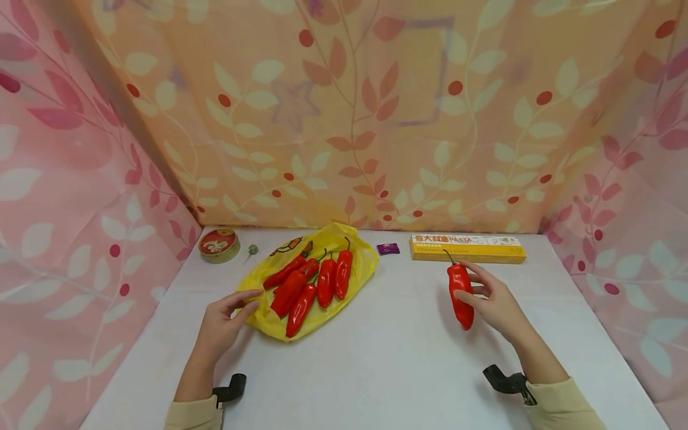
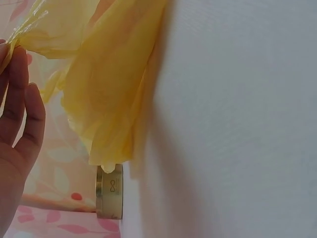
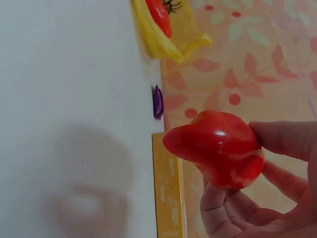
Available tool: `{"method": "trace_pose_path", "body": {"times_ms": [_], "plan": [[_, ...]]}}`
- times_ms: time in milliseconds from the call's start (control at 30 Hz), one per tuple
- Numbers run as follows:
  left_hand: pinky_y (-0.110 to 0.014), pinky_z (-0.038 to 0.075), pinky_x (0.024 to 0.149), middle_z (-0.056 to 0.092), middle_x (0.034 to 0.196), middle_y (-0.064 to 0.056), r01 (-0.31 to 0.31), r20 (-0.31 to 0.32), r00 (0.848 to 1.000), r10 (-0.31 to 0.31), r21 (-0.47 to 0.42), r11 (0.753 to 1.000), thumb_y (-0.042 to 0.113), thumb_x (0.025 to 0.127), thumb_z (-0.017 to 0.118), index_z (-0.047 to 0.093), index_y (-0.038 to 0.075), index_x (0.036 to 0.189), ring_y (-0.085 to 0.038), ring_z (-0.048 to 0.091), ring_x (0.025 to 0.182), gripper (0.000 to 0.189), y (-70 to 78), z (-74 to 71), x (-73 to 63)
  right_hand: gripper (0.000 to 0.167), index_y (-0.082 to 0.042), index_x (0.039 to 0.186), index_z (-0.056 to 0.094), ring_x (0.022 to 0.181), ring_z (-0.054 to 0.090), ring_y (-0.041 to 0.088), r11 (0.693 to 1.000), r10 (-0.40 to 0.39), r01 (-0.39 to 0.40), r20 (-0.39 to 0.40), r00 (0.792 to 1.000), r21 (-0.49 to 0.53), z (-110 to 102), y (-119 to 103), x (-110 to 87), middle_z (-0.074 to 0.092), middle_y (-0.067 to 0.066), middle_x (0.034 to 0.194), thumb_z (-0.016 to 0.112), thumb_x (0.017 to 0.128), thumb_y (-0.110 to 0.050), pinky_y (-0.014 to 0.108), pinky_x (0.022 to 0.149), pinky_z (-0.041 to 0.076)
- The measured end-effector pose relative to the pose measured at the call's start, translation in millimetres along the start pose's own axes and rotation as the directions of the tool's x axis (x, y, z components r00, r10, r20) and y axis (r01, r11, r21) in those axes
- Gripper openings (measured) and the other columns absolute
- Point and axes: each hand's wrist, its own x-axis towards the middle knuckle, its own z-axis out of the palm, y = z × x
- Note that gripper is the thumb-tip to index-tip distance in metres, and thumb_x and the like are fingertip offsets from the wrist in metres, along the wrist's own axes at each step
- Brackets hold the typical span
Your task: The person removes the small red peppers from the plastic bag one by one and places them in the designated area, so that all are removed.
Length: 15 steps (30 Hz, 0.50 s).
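Note:
My right hand holds a red chili pepper between thumb and fingers, its green stem pointing up and away. In the right wrist view the pepper is clear of the white table, with a shadow below. At the left, my left hand pinches the edge of a yellow plastic bag; the left wrist view shows the thin bag drawn to the fingertips. Several red peppers lie on the spread bag.
Along the back stand a round tin, a small green-topped item, a purple wrapped candy and a yellow pasta box. Patterned cloth closes the back and sides of the white table.

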Motion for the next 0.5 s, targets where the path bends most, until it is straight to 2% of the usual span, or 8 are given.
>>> {"method": "trace_pose_path", "body": {"times_ms": [200, 500], "plan": [[-0.008, 0.046, 0.090, 0.073, 0.113, -0.001, 0.042, 0.012, 0.999, -0.042, -0.014, 0.999, 0.027, 0.098, 0.067, 0.074, 0.020, 0.121, -0.006, 0.058, 0.100, 0.025, -1.9, 3.1, 0.4, 0.081, -0.025, 0.161, 0.027, 0.124, 0.050, 0.048, 0.999, 0.027, -0.027, -0.022, 0.999, -0.043, -18.5, 13.8, -8.0, 0.041, 0.029, 0.149, 0.071, 0.094, -0.039, 0.049, 0.081, 0.060], [-0.013, 0.048, 0.092, 0.072, 0.117, -0.001, 0.105, 0.022, 0.994, -0.105, 0.002, 0.994, 0.032, 0.099, 0.066, 0.073, 0.021, 0.122, -0.009, 0.058, 0.103, 0.027, 2.5, 3.2, -0.5, 0.081, -0.023, 0.161, 0.024, 0.125, 0.047, 0.051, 0.991, 0.072, -0.075, -0.030, 0.997, -0.109, -44.4, 41.6, -20.8, 0.038, 0.033, 0.150, 0.068, 0.096, -0.041, 0.051, 0.080, 0.060]]}}
